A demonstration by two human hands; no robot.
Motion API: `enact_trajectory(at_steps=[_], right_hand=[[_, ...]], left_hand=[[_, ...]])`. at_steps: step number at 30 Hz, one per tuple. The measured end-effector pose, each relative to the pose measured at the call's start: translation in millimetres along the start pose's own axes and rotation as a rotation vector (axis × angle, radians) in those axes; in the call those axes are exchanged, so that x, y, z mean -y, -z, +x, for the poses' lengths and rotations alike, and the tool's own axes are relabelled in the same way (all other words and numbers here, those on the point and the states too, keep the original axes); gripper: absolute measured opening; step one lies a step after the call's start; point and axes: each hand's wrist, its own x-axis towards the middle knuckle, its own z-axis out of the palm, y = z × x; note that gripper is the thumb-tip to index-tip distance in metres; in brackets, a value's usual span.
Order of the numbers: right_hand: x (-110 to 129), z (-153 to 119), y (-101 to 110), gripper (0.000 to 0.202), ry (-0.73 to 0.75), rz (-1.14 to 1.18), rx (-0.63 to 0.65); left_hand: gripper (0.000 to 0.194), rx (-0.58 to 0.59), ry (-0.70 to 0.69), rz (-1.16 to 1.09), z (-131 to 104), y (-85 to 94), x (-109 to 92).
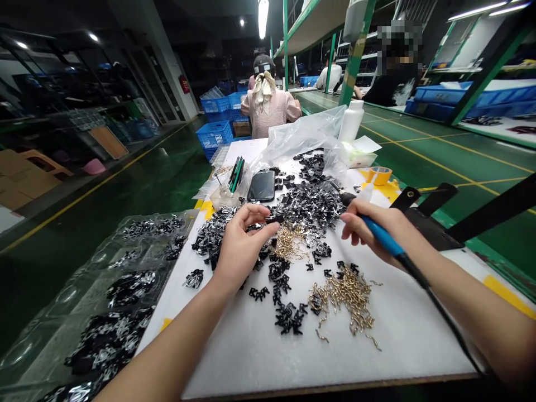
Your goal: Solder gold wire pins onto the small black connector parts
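The left hand (238, 248) pinches a small black part (274, 219) between thumb and fingertips; the right hand (379, 212) is closed around a blue-handled tool (382, 235). From the left hand, gold pins (288, 241) lie at three o'clock, a phone (261, 186) towards one, clear trays (86, 285) at eight. From the right, another gold pile (347, 293) lies towards seven, a tape roll (380, 176) near twelve.
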Motion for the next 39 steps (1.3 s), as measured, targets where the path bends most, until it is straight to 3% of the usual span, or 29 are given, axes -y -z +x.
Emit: enact_trajectory(at_steps=[2,6,14,20,27,34,39], right_hand=[[-6.7,2.8,-6.2,0.032,0.088,-0.080,0.024],[-18.0,7.3,-20.1,0.023,0.232,-0.129,0.108],[-31.8,9.3,-35.5,0.012,0.268,-0.231,0.170],[-30.6,9.1,-38.8,0.010,0.288,-0.305,0.178],[-27.0,5.8,-33.7,0.012,0.315,-0.311,0.110],[-20.7,4.8,-28.9,0.009,0.306,-0.267,0.063],[-18.1,4.4,-26.9,0.013,0.280,-0.231,0.032]], left_hand=[[0.029,0.028,-0.001,0.025,-1.4,-0.4,0.7],[0.038,0.139,0.139,-0.082,-6.0,-4.1,-0.6],[0.035,0.245,0.280,-0.408,-7.8,-7.9,-2.3],[0.032,0.176,0.240,-0.380,-9.0,-9.5,1.9],[0.045,0.310,0.307,-0.287,-10.9,-9.7,3.4],[0.037,0.303,0.379,-0.353,-9.9,-11.4,2.8],[0.034,0.285,0.362,-0.280,-8.7,-10.7,1.0]])
